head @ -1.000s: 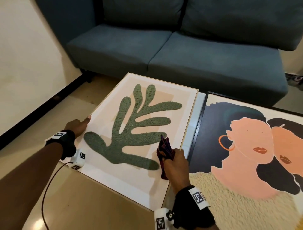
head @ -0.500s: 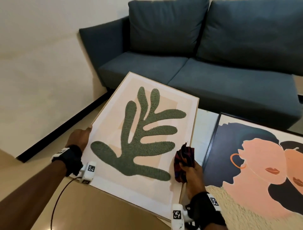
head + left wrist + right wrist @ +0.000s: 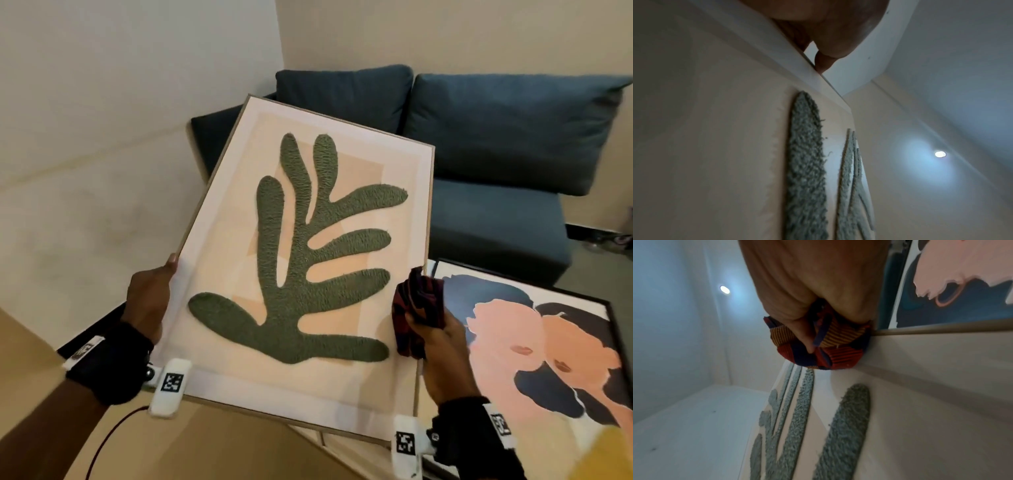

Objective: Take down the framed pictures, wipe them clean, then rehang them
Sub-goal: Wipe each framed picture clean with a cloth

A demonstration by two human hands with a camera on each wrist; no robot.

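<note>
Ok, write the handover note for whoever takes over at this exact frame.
Left hand: grips the left edge of the leaf picture.
Right hand: holds the striped cloth bunched against that frame's right edge.
Leaf picture is held up off the table, tilted. The portrait picture lies flat to the right.
Done: both pictures are down.
Left: rehanging both; whether either is fully wiped cannot be told.

You hold the leaf picture tilted up, in front of the sofa. Your left hand grips its left edge. Your right hand pinches its right edge with a striped cloth bunched in it. The portrait picture lies flat just right.
</note>
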